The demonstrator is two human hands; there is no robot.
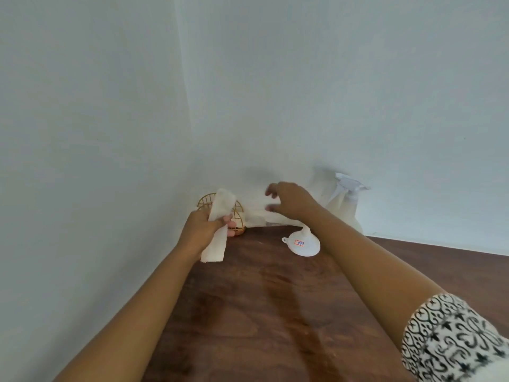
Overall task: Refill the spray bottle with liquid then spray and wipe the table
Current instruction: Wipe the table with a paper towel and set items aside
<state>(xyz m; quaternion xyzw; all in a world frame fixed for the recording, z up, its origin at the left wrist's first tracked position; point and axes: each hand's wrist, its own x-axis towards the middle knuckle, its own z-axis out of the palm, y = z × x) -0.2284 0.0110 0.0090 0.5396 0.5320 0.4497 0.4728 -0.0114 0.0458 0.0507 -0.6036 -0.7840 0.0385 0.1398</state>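
Observation:
My left hand [203,228] grips a folded white paper towel [216,244] that hangs down over the far left of the brown wooden table [261,312]. Just behind it stands a gold wire napkin holder [237,213]. My right hand [289,201] hovers with fingers spread and blurred, in front of more white tissue [257,217] by the wall; it holds nothing. The translucent spray bottle [345,205] with its white trigger head stands against the wall at the back right. A white funnel [304,244] lies upside down on the table under my right forearm.
White walls meet in a corner behind the napkin holder. A wet, darker streak runs down the middle of the table. My patterned black-and-white sleeve [451,340] is at the bottom right.

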